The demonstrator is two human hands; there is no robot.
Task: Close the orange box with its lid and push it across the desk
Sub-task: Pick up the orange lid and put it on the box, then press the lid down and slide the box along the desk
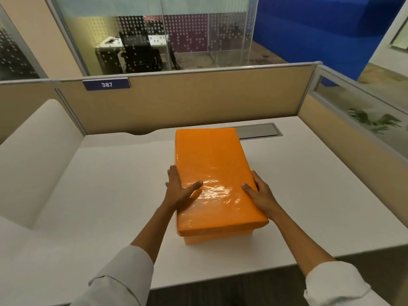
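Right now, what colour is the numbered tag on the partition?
The tag is dark blue with white digits, seen in the head view.
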